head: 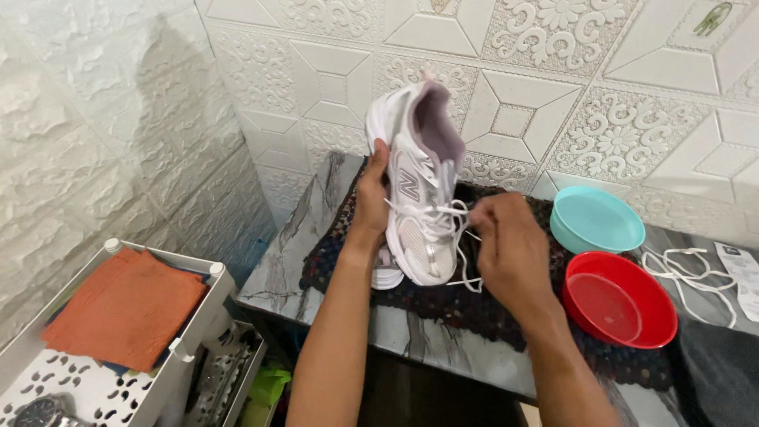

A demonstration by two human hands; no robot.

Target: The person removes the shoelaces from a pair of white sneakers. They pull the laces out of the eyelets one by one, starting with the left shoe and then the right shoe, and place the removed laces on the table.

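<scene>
A white sneaker (417, 178) stands tilted on its toe over a dark woven mat (466, 304) on a marble-patterned table (308, 237). My left hand (371, 194) grips the sneaker's side and keeps it upright. My right hand (510, 249) is closed on the shoe's white lace (455, 213), pinching it just right of the eyelets. A second white shoe's toe (387, 277) peeks out beneath the held one.
A teal bowl (597, 221) and a red bowl (621, 300) sit right of the mat. A loose white lace (688, 269) and a paper slip (743, 277) lie farther right. A white rack with an orange cloth (126, 308) stands at lower left. Embossed wall panels rise behind.
</scene>
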